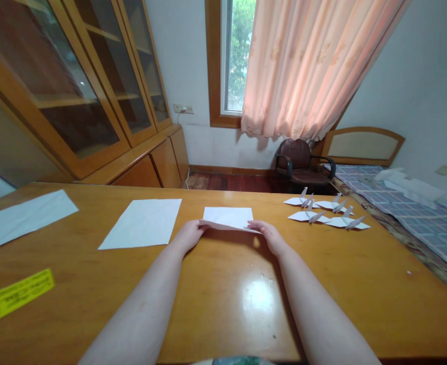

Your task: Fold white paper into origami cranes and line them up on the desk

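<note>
Paper (229, 217) between hands (190, 235) (272, 238), shelved cabinet (136, 139) at left

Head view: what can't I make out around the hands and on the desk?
All in the head view:
- Left hand: some fingertips, hidden where they meet the folded paper.
- Folded paper: its underside, turned away from the camera.
- Yellow label: lettering too blurred to read; left end cut off by the picture's edge.
- Leftmost sheet: left end, cut off by the same edge.
- Paper cranes: fine creases, too small.
</note>
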Available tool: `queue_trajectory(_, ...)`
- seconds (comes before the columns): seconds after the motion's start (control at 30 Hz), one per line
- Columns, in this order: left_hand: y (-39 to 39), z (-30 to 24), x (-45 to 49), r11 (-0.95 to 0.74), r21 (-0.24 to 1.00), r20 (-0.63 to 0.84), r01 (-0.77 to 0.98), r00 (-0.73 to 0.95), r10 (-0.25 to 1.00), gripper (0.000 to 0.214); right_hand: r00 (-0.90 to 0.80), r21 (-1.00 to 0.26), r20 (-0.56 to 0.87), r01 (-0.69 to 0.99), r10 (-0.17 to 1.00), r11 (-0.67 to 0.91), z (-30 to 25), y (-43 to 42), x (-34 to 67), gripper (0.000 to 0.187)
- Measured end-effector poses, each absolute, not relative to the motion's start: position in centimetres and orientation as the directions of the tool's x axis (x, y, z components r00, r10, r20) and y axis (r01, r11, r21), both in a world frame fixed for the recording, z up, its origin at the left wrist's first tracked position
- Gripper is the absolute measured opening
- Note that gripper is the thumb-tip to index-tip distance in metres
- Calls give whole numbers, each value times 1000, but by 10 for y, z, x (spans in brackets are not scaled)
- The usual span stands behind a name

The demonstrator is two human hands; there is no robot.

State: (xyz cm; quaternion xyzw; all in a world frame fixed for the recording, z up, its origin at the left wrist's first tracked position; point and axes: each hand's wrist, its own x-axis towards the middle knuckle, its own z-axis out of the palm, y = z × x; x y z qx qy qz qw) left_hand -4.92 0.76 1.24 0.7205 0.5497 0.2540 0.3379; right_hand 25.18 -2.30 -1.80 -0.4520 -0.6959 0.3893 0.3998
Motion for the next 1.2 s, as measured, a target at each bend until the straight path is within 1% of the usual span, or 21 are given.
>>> queue_trajectory(0.1,11,10,-51,-124,739,-30,662,217,976,30,-314,-893,211,324,926,314,-11,-24,252,61)
queue_trajectory(0.17,12,10,-51,-129,731,-23,670,213,977,31,-316,-871,171,394,933,293,-9,-24,250,59)
queue_trajectory(0.23,12,11,-50,-131,728,-20,673,212,977,31,-267,-820,105,521,958,235,-9,-23,247,57)
queue_trajectory(0.33,10,14,-48,-138,735,-26,664,231,973,28,-162,-723,76,670,984,166,-9,-21,244,34)
queue_trajectory(0.43,8,16,-47,-161,748,-30,644,276,961,26,-111,-669,88,730,990,141,-6,-19,242,25)
queue_trajectory(0.6,7,16,-46,-184,738,11,650,261,965,27,-53,-618,66,782,996,83,0,-18,242,17)
queue_trajectory(0.67,6,17,-45,-168,739,3,653,246,969,28,4,-579,62,815,998,33,-1,-17,243,16)
queue_trajectory(0.73,6,18,-44,-139,715,-7,685,205,979,30,47,-552,54,834,997,-9,-4,-16,245,15)
queue_trajectory(0.9,7,15,-42,-115,635,-13,764,159,987,38,131,-552,45,830,990,-85,-10,-13,246,15)
queue_trajectory(1.03,10,9,-42,-67,597,-34,799,108,994,55,194,-598,20,789,981,-144,-12,-13,243,24)
queue_trajectory(1.2,13,6,-42,-25,536,-36,844,52,998,64,257,-544,-14,809,966,-223,-10,-15,236,31)
